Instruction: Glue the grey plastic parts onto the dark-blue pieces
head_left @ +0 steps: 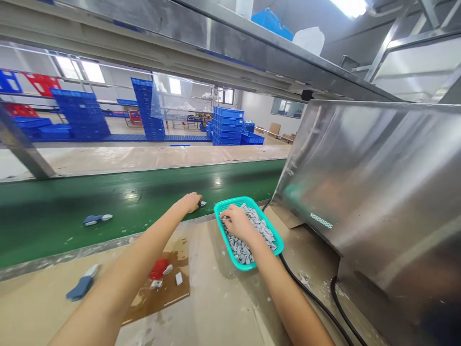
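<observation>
Your left hand is stretched over the green belt, fingers bunched at a blue-and-white item that shows just past their tips; whether they grip it or only touch it, I can't tell. Your right hand dips into the teal basket, fingers loosely curled over the grey pieces directly beneath; I can't tell whether one is pinched. Secure the item's body before lifting, and ease a single piece free with your fingertips rather than raking the pile. Keep your left forearm clear of the brown board, nearer you than those left fingers.
</observation>
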Available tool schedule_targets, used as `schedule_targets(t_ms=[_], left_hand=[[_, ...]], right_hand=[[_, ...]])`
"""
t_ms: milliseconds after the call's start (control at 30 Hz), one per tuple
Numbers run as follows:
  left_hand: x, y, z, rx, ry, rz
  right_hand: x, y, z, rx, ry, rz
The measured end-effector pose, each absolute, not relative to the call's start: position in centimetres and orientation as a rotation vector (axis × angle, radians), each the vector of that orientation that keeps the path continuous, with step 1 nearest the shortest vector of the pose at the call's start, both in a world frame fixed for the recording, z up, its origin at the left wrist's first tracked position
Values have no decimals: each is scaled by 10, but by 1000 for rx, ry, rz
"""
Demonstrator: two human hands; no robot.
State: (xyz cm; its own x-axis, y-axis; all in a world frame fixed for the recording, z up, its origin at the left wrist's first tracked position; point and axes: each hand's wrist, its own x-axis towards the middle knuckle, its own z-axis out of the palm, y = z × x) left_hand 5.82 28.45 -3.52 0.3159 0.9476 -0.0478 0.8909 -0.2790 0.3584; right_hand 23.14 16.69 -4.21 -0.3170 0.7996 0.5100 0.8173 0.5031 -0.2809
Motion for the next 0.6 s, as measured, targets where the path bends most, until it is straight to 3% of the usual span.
schedule_targets(t_ms=[233, 367, 600], left_hand=[[-11, 192, -20, 1802, 1607, 799], [-35, 124, -9, 1237, 1309, 1153], [-32, 65, 3, 1447, 1255, 910]], right_hand=[[235, 169, -39, -1220, -2058, 73], [217, 154, -30, -1171, -2011, 99], [127, 96, -15, -725, -2227, 118]])
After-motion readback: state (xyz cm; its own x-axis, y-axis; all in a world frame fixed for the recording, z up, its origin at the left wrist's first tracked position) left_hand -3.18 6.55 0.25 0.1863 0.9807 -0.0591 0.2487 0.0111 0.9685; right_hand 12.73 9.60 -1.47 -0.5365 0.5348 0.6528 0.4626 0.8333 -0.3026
